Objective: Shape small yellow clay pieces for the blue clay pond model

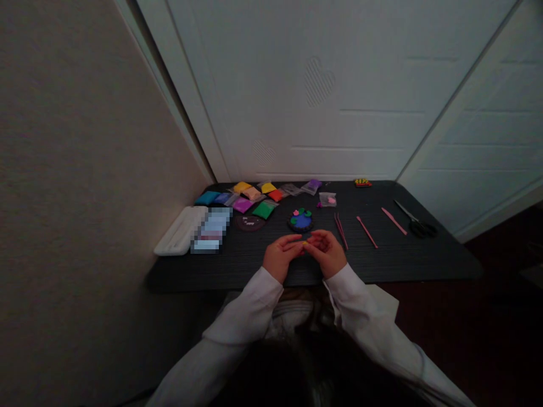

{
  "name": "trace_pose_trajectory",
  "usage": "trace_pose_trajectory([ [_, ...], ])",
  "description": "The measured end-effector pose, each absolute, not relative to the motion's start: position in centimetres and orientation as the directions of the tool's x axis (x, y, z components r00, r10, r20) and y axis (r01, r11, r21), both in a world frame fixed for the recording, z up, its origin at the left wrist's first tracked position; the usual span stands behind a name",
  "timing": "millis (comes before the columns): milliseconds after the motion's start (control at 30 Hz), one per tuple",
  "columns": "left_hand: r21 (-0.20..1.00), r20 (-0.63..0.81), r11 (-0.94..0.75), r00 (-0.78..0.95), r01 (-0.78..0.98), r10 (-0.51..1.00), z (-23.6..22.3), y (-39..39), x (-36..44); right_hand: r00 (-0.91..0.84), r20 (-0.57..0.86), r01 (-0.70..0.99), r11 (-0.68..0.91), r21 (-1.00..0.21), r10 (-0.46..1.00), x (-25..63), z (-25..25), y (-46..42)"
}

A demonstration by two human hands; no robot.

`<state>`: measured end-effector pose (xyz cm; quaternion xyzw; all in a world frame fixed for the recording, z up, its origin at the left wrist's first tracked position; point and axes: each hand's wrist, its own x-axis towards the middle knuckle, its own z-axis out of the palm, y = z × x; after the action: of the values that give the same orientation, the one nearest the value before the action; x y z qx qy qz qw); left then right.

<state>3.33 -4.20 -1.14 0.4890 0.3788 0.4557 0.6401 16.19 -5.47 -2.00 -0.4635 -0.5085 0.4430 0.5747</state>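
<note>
My left hand (280, 255) and my right hand (328, 252) meet near the table's front edge, fingertips pinched together. Between them shows a tiny piece of yellow clay (304, 243), mostly covered by the fingers. Just beyond my hands lies a small round clay pond (301, 220), blue in the middle with a dark rim, green pads and a pink bit on it. To the right of my right hand are pink tweezers (341, 230) and a thin pink modelling tool (367, 232).
Several bags of coloured clay (243, 204) lie at the back left. A dark round plate (250, 223), a phone (212, 230) and a white case (180, 230) are on the left. A pink knife (394, 221) and black scissors (418, 221) lie at right. White panels (318, 130) stand behind the table (254, 271).
</note>
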Motion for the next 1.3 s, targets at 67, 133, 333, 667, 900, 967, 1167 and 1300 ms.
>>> trace_pose_trajectory([
  [67,0.962,-0.047,0.128,0.316,-0.24,0.948,-1.2,-4.4,3.4,0.073,0.172,-0.006,0.172,-0.985,0.982,16.4,-2.1,-5.3],
  [133,0.953,-0.049,0.142,0.325,-0.269,0.944,-1.1,-4.5,3.4,0.039,0.173,0.035,0.171,-0.985,0.984,16.5,-2.2,-5.3],
  [333,0.935,-0.037,0.146,0.321,-0.323,0.946,-0.8,-4.8,3.1,-0.03,0.208,0.166,0.21,-0.964,0.978,16.4,-2.3,-5.8],
  [667,0.941,-0.027,0.132,0.321,-0.312,0.947,-1.3,-4.4,2.9,0.02,0.293,0.287,0.275,-0.917,0.956,16.2,-2.3,-5.8],
  [900,0.951,-0.045,0.119,0.254,-0.286,0.966,-1.9,-4.1,3.0,0.041,0.327,0.277,0.303,-0.912,0.944,16.5,-2.1,-5.7],
  [967,0.953,-0.043,0.105,0.218,-0.283,0.975,-2.0,-4.0,3.0,0.025,0.327,0.279,0.307,-0.91,0.945,16.5,-2.0,-5.9],
  [1167,0.96,-0.018,0.056,0.141,-0.276,0.99,-2.1,-3.8,3.1,-0.028,0.327,0.292,0.321,-0.901,0.945,16.4,-1.6,-6.3],
  [1300,0.961,0.008,0.037,0.159,-0.275,0.987,-1.8,-4.2,3.1,-0.005,0.307,0.307,0.294,-0.905,0.952,16.2,-2.0,-6.3],
])
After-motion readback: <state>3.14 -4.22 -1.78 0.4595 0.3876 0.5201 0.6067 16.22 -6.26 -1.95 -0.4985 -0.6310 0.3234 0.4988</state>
